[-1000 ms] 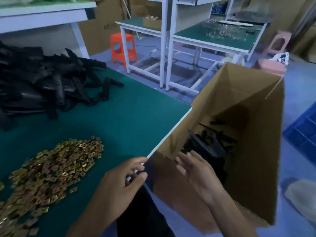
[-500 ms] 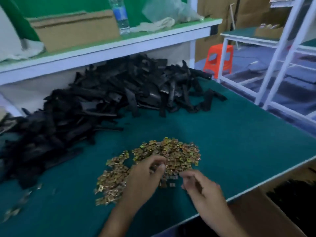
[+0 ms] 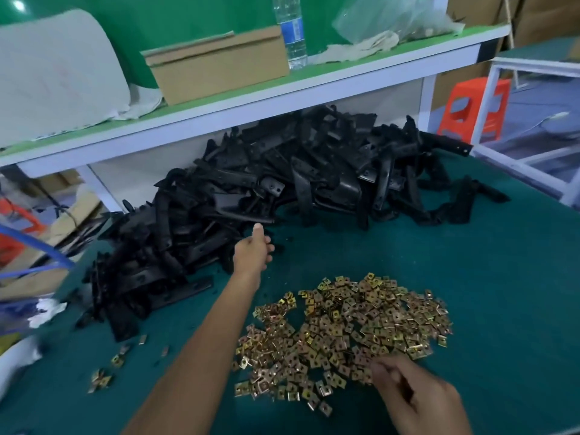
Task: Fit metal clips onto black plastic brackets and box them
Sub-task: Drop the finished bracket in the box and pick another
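A large heap of black plastic brackets [image 3: 282,183] lies along the far side of the green tabletop [image 3: 486,262], partly tucked under a white-edged shelf [image 3: 251,98] and spilling towards the left edge. Nearer the person, a spread pile of gold-coloured metal clips [image 3: 345,328] lies well apart from the brackets, with bare green between them. A few stray clips [image 3: 100,379] lie on their own to the near left. The left hand [image 3: 251,251] is stretched out at the near edge of the bracket heap, thumb pointing forward and almost touching the nearest bracket, fingers loosely curled to the right with nothing visible in them. The right hand [image 3: 417,395] sits low at the near edge of the clip pile with its fingers curled and the fingertips [image 3: 381,368] down among the clips. The hand is blurred there, so whether it pinches a clip cannot be told. On the shelf stand a shallow cardboard box [image 3: 219,70], a clear water bottle [image 3: 293,29] just beside its right end, and a crumpled plastic bag [image 3: 386,14] farther right. An orange stool [image 3: 470,105] stands on the floor beyond the tabletop's far right corner.
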`<action>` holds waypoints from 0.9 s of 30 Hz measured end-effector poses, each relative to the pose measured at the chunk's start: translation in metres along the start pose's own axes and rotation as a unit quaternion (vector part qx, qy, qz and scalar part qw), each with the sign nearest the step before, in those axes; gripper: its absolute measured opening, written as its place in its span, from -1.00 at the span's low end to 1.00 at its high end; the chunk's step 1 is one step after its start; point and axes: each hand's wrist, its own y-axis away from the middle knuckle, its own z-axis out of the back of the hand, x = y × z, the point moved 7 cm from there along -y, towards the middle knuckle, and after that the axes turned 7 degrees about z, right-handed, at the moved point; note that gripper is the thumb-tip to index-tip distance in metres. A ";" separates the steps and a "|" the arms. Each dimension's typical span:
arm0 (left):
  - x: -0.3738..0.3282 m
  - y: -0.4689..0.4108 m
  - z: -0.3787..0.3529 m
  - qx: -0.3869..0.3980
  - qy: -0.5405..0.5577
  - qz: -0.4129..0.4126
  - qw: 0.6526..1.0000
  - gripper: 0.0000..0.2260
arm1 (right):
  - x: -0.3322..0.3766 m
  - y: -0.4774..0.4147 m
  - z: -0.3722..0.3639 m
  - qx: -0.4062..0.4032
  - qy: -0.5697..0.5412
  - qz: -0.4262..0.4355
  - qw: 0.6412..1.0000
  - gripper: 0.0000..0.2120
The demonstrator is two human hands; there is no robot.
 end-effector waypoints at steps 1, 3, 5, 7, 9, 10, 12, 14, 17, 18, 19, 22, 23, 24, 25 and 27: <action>-0.001 -0.007 -0.005 0.003 0.002 0.010 1.000 -0.54 | 0.000 0.000 0.001 -0.004 0.001 0.003 1.000 -0.72; -0.001 -0.022 -0.012 0.012 0.030 0.041 0.999 -0.56 | 0.002 -0.001 0.001 -0.004 0.001 0.007 1.000 -0.67; -0.001 -0.035 -0.015 0.013 0.084 0.076 0.993 -0.66 | 0.005 -0.003 0.001 -0.010 0.004 0.020 1.000 -0.62; 0.000 -0.045 -0.009 -0.001 0.111 0.093 0.989 -0.77 | 0.006 -0.004 0.000 -0.015 0.002 0.029 0.999 -0.61; 0.002 -0.049 -0.002 -0.011 0.114 0.097 0.989 -0.80 | 0.003 -0.003 0.001 -0.015 -0.002 0.027 1.000 -0.63; 0.004 -0.050 0.001 -0.006 0.119 0.095 0.988 -0.81 | 0.003 -0.003 0.000 -0.012 -0.004 0.027 1.000 -0.63; 0.004 -0.051 0.004 0.029 0.142 0.090 0.985 -0.81 | 0.003 -0.003 -0.001 -0.010 -0.004 0.032 0.999 -0.62; 0.001 -0.052 0.006 0.059 0.160 0.084 0.982 -0.80 | 0.005 -0.004 -0.002 -0.010 -0.008 0.034 0.999 -0.62; -0.005 -0.055 0.012 0.049 0.183 0.095 0.977 -0.83 | 0.006 -0.005 -0.002 -0.006 -0.008 0.039 0.999 -0.63; -0.006 -0.057 0.016 0.032 0.195 0.104 0.975 -0.82 | 0.006 -0.005 -0.002 -0.001 -0.007 0.037 0.999 -0.62; -0.006 -0.058 0.020 0.015 0.203 0.113 0.972 -0.79 | 0.005 -0.005 -0.002 0.002 -0.007 0.034 0.999 -0.62; -0.005 -0.060 0.029 -0.028 0.193 0.108 0.975 -0.73 | 0.006 -0.004 -0.002 0.000 -0.009 0.042 0.999 -0.63; -0.004 -0.059 0.031 -0.038 0.185 0.100 0.977 -0.74 | 0.005 -0.003 -0.001 -0.004 -0.012 0.042 0.999 -0.64; -0.004 -0.056 0.032 -0.051 0.181 0.090 0.978 -0.77 | 0.003 -0.002 -0.001 -0.009 -0.021 0.039 0.999 -0.65; -0.005 -0.053 0.036 -0.074 0.180 0.072 0.978 -0.84 | 0.002 -0.002 -0.001 -0.009 -0.030 0.035 0.999 -0.66; -0.010 -0.048 0.050 -0.153 0.157 0.020 0.976 -0.90 | 0.004 -0.001 -0.003 0.006 -0.025 0.044 0.999 -0.64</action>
